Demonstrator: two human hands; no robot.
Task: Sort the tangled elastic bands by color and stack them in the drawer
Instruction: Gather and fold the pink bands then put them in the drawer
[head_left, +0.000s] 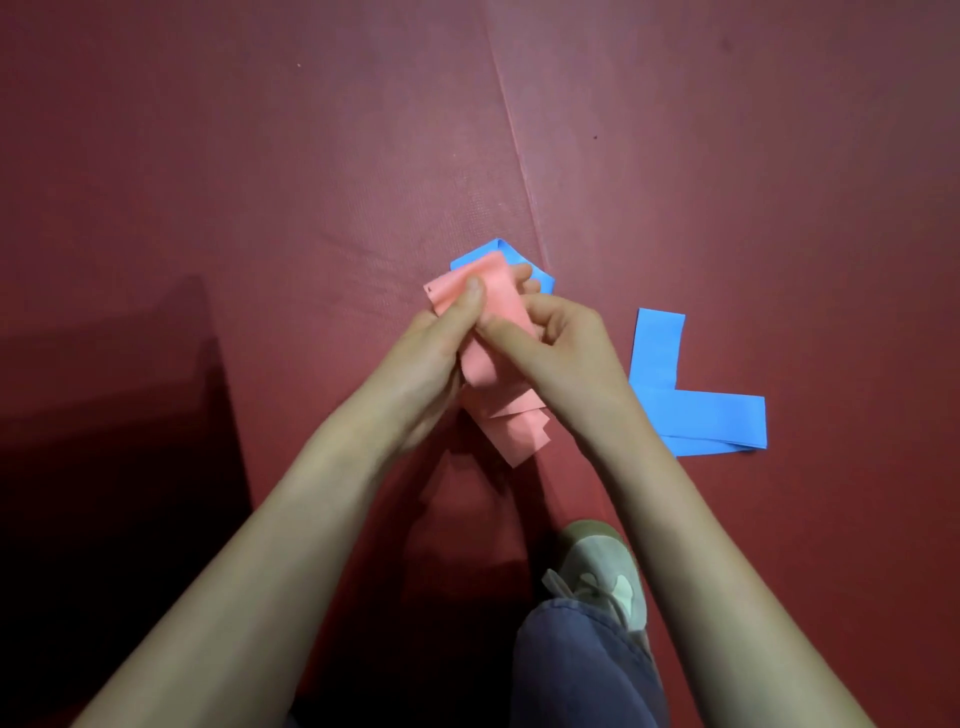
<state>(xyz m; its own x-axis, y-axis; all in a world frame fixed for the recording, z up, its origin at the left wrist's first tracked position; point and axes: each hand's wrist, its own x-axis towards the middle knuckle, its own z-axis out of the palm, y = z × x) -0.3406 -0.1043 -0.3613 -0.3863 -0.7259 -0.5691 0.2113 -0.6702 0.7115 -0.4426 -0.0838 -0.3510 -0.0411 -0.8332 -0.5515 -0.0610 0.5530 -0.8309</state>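
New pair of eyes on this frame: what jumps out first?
The left hand and right hand at centre, both pinching a folded pink band over the red mat. Next is a blue band lying in an L on the mat to the right. A second blue band peeks out just beyond the hands.

Red mat floor (260, 156), seam (519, 171) across; blue band (691, 395) lying flat, L-folded; shoe (602, 571) nearby.
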